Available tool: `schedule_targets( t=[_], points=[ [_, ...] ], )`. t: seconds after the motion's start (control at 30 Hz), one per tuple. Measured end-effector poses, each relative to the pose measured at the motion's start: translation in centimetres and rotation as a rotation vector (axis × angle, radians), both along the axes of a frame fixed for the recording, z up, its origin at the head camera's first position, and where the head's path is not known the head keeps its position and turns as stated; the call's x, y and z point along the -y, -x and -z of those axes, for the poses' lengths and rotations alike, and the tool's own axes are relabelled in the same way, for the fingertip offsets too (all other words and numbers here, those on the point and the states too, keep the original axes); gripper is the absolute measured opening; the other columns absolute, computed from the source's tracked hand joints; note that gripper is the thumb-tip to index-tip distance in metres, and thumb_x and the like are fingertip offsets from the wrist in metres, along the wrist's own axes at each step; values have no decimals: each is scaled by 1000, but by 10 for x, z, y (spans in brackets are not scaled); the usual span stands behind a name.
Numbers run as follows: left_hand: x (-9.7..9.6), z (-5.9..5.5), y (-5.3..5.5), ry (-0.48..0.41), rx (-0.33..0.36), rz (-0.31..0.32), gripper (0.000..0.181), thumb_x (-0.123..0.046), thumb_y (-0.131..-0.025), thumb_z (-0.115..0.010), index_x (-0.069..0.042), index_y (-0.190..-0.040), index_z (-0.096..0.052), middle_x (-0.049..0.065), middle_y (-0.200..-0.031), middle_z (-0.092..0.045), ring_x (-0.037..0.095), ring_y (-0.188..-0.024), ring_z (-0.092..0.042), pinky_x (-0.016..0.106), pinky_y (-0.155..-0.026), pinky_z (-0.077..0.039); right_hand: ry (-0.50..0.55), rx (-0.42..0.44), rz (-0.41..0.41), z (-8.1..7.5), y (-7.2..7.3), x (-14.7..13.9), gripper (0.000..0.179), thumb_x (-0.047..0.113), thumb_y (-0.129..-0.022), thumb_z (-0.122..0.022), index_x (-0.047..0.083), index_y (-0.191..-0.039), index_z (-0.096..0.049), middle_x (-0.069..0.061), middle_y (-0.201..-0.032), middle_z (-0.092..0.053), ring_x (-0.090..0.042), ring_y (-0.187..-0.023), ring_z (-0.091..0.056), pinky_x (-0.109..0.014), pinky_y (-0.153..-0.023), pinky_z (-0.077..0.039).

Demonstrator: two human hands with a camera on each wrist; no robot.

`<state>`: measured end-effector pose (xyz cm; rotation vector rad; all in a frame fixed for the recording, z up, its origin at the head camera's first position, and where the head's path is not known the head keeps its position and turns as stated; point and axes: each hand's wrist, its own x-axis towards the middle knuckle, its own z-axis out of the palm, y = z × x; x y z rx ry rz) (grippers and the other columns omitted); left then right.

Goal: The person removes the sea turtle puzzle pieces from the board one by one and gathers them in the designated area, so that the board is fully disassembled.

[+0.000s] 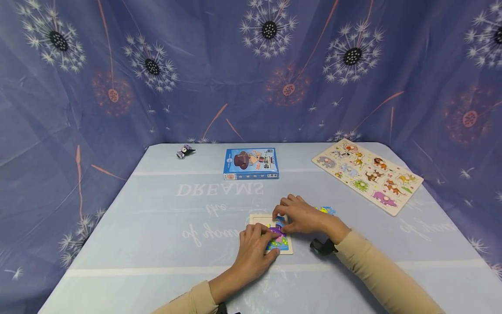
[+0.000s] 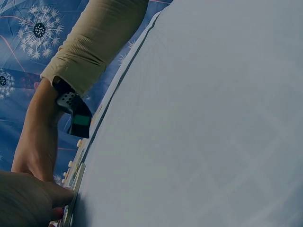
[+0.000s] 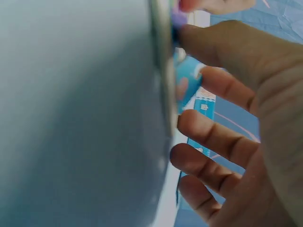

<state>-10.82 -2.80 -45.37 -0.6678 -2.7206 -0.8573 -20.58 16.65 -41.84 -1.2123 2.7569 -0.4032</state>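
Right hand [image 1: 300, 216], its fingers pinching a thin blue printed puzzle piece [image 3: 187, 81] tilted over a pale wooden puzzle tray [image 1: 262, 218] on the table [image 1: 157, 213], left hand [image 1: 255, 248] resting unclenched there; piece presumably light, stiff, best held by its edges.

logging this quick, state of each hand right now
Left hand: open, resting on the puzzle board.
Right hand: pinching a blue puzzle piece.
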Motion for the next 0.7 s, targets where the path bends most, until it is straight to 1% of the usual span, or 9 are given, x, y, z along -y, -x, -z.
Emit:
schedule_targets(
  t=[0.07, 0.13, 0.23, 0.3, 0.4, 0.5, 0.6, 0.7],
  points=[
    [0, 1, 0, -3, -7, -2, 33, -28, -79, -71, -18, -110, -69, -2, -108, -51, 18, -104, -39, 43, -89, -29, 17, -7, 12, 2, -1, 0, 33, 35, -77, -73, 29, -107, -60, 8, -97, -55, -11, -93, -43, -34, -83, -34],
    [0, 1, 0, -5, -12, -3, 33, -27, -78, -72, -18, -110, -69, -2, -107, -51, 18, -103, -39, 43, -88, -29, 29, -9, 32, 4, -2, 1, 38, 36, -78, -73, 28, -112, -59, 8, -97, -55, -10, -92, -42, -32, -82, -34],
    [-1, 2, 0, -6, -21, -3, 32, -27, -78, -72, -19, -109, -69, -2, -107, -51, 18, -102, -39, 43, -87, -30, 37, -13, 71, 7, -3, 2, 47, 36, -78, -72, 23, -120, -57, 9, -96, -55, -10, -92, -43, -32, -82, -34],
    [-1, 2, 0, -4, -25, -5, 32, -27, -78, -72, -19, -109, -69, -2, -107, -51, 17, -102, -40, 42, -87, -29, 38, -14, 104, 8, -4, 2, 52, 37, -77, -72, 18, -122, -56, 9, -96, -56, -10, -93, -44, -33, -82, -34],
    [-1, 2, 0, -4, -25, -6, 32, -27, -78, -72, -19, -109, -69, -2, -107, -51, 17, -102, -40, 42, -87, -29, 32, -32, 147, 8, -7, 3, 49, 40, -76, -72, 15, -117, -59, 8, -96, -57, -11, -94, -45, -34, -83, -35],
    [-1, 1, 1, -5, -25, -6, 32, -26, -78, -72, -18, -108, -69, -2, -107, -51, 18, -102, -40, 43, -88, -30, 34, -71, 166, 8, -10, 3, 44, 41, -75, -74, 14, -108, -62, 7, -96, -57, -13, -94, -45, -34, -83, -35],
    [-1, 1, 1, -6, -21, -5, 32, -27, -77, -72, -18, -108, -69, -2, -107, -52, 18, -102, -40, 43, -88, -30, 46, -114, 160, 9, -12, 2, 39, 40, -75, -74, 15, -103, -64, 7, -95, -57, -13, -94, -45, -34, -82, -34],
    [-1, 1, 1, -1, -16, -7, 33, -28, -77, -72, -19, -109, -69, -2, -107, -52, 17, -102, -40, 42, -88, -30, 59, -131, 146, 11, -12, -1, 36, 39, -75, -74, 16, -102, -65, 8, -95, -57, -12, -94, -44, -33, -82, -34]
  ],
)
